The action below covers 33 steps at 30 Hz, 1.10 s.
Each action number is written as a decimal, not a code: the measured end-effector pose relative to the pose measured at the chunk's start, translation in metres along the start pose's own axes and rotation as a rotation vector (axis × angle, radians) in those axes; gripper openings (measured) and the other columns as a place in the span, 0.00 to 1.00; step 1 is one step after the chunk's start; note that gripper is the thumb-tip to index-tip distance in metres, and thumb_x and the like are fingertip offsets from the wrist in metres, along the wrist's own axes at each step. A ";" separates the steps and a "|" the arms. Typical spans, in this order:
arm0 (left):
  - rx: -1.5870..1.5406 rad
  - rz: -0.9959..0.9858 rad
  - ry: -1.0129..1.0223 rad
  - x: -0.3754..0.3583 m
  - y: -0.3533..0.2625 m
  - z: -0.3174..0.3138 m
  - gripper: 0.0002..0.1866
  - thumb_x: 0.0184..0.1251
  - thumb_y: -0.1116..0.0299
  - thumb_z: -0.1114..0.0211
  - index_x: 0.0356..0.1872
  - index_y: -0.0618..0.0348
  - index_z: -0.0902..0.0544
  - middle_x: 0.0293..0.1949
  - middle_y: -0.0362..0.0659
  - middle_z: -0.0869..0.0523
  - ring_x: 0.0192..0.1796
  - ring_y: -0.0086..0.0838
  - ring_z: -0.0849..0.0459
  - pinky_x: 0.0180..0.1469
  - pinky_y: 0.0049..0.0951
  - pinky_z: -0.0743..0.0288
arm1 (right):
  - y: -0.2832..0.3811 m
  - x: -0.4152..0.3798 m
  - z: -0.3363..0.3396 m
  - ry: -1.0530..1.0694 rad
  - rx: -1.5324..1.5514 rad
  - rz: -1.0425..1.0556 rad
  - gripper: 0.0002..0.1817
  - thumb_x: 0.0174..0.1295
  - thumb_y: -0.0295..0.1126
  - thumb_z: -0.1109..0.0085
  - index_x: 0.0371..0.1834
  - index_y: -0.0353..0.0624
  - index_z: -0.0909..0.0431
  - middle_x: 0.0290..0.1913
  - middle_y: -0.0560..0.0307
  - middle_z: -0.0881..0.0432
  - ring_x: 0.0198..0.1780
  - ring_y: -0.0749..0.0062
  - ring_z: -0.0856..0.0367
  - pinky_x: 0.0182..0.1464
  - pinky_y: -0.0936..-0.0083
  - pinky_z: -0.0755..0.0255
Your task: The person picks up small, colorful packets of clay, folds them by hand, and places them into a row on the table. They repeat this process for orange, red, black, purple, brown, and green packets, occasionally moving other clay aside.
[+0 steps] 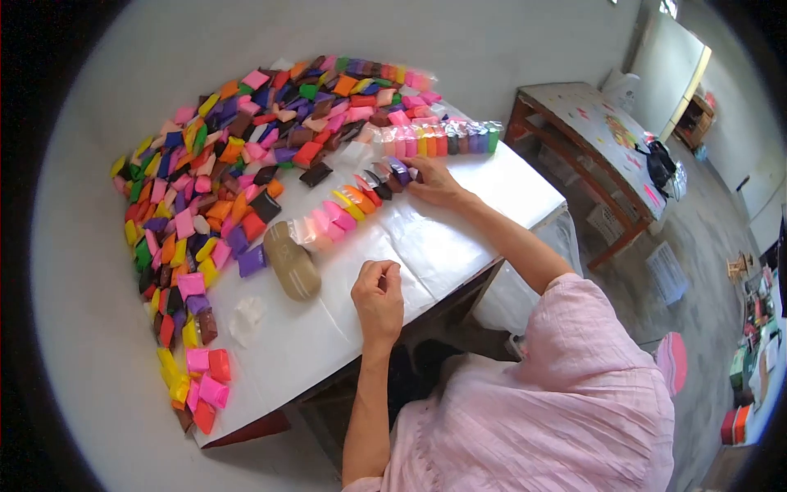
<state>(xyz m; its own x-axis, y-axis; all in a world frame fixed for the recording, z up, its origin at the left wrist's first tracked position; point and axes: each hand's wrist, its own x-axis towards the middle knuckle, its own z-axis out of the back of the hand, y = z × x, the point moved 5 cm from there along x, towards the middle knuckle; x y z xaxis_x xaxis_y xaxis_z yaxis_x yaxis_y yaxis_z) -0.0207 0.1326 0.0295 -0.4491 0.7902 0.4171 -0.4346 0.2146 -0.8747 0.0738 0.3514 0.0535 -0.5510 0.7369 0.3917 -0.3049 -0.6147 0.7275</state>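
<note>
A clear plastic sleeve of small coloured packets point(351, 202) lies across the white table, running from pale pink through yellow and orange to black and purple. My right hand point(438, 184) is closed at its purple end, thumb and fingers gripping the plastic there. Nearer to me, my left hand point(379, 297) hovers over the table edge with its fingers curled together. Whatever those fingers may hold is hidden. A second filled sleeve point(441, 139) rests just beyond my right hand. To the left of the sleeve sits an olive-brown oblong case point(291, 261).
A large heap of loose coloured packets point(197, 193) covers the table's far and left sides. Crumpled white plastic point(246, 320) lies near the left. Clear plastic bags point(525, 283) hang below the right edge. Another table point(590, 131) with a black bag point(658, 166) stands behind.
</note>
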 end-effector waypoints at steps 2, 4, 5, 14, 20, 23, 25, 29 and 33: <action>-0.006 -0.002 0.010 0.001 0.002 -0.002 0.04 0.64 0.76 0.38 0.33 0.68 0.19 0.28 0.44 0.21 0.26 0.26 0.26 0.32 0.27 0.31 | -0.010 0.003 -0.001 -0.026 -0.069 0.083 0.28 0.49 0.28 0.42 0.59 0.39 0.24 0.46 0.42 0.21 0.49 0.52 0.21 0.53 0.64 0.28; 0.007 -0.017 0.025 0.001 -0.002 -0.002 0.04 0.64 0.77 0.38 0.33 0.68 0.19 0.28 0.43 0.21 0.26 0.26 0.26 0.31 0.26 0.31 | -0.032 0.011 -0.008 -0.075 -0.240 0.271 0.29 0.50 0.29 0.42 0.60 0.38 0.25 0.49 0.41 0.22 0.52 0.49 0.22 0.56 0.62 0.29; 0.017 -0.023 0.029 0.000 -0.003 -0.001 0.04 0.64 0.77 0.38 0.33 0.68 0.19 0.28 0.43 0.22 0.26 0.26 0.26 0.31 0.26 0.31 | -0.039 0.010 -0.008 -0.025 -0.251 0.224 0.29 0.51 0.29 0.44 0.61 0.36 0.27 0.51 0.40 0.23 0.54 0.46 0.23 0.58 0.60 0.30; 0.004 -0.015 0.019 0.000 0.006 -0.002 0.07 0.67 0.74 0.38 0.32 0.68 0.18 0.27 0.37 0.22 0.28 0.18 0.29 0.32 0.22 0.33 | -0.034 0.009 -0.010 -0.025 -0.295 0.219 0.26 0.52 0.32 0.44 0.56 0.34 0.27 0.52 0.39 0.25 0.57 0.45 0.26 0.61 0.59 0.32; -0.011 0.007 0.018 0.000 0.009 -0.001 0.05 0.64 0.76 0.37 0.32 0.68 0.18 0.27 0.40 0.21 0.27 0.22 0.27 0.32 0.24 0.32 | -0.038 0.011 -0.011 -0.090 -0.285 0.264 0.24 0.52 0.30 0.45 0.55 0.34 0.25 0.49 0.39 0.23 0.54 0.44 0.24 0.58 0.58 0.30; 0.008 0.031 0.027 0.000 0.007 0.001 0.05 0.64 0.76 0.37 0.32 0.68 0.18 0.27 0.40 0.21 0.27 0.22 0.28 0.32 0.23 0.33 | -0.037 0.011 -0.011 -0.088 -0.288 0.229 0.24 0.51 0.28 0.45 0.54 0.33 0.25 0.49 0.38 0.22 0.53 0.44 0.23 0.58 0.60 0.30; -0.020 0.001 0.015 -0.001 0.008 0.000 0.05 0.64 0.76 0.37 0.32 0.68 0.18 0.27 0.40 0.21 0.27 0.21 0.27 0.32 0.23 0.33 | -0.037 0.011 -0.012 -0.044 -0.240 0.156 0.25 0.51 0.30 0.44 0.55 0.34 0.26 0.52 0.38 0.24 0.56 0.44 0.26 0.60 0.58 0.32; -0.015 0.003 -0.003 0.000 0.007 0.001 0.05 0.64 0.76 0.37 0.32 0.69 0.18 0.27 0.41 0.21 0.27 0.22 0.27 0.32 0.24 0.32 | -0.030 0.007 -0.008 -0.063 -0.139 0.043 0.25 0.51 0.30 0.45 0.55 0.34 0.25 0.54 0.37 0.24 0.59 0.43 0.28 0.63 0.58 0.35; -0.008 -0.003 0.009 0.000 0.006 0.002 0.04 0.64 0.76 0.37 0.33 0.68 0.17 0.27 0.41 0.21 0.29 0.21 0.27 0.34 0.23 0.32 | -0.026 0.003 -0.004 0.088 0.083 -0.120 0.23 0.49 0.28 0.42 0.52 0.35 0.24 0.50 0.38 0.21 0.55 0.44 0.24 0.59 0.58 0.32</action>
<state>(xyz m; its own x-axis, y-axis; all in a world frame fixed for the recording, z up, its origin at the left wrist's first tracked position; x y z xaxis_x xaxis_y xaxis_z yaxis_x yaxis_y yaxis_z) -0.0251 0.1324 0.0243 -0.4405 0.7950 0.4171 -0.4293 0.2215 -0.8756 0.0763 0.3687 0.0333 -0.5818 0.7736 0.2511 -0.3092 -0.4960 0.8114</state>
